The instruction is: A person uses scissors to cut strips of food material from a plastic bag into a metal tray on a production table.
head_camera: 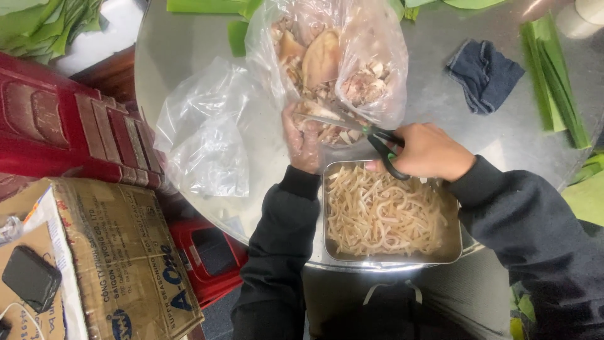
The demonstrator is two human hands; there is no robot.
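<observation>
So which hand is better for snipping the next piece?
Probably the right hand: it holds the scissors, blades toward the meat bag. The gloved left hand is inside the bag, on the meat.

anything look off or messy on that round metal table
Little stands out. A dark blue cloth lies crumpled on the round metal table, and an empty clear bag sprawls to the rim. The metal tray of pale strips overhangs the near edge slightly. Nothing looks spilled.

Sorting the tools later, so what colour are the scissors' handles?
Black with a bit of green on the scissors, held in the right hand; head view.
</observation>
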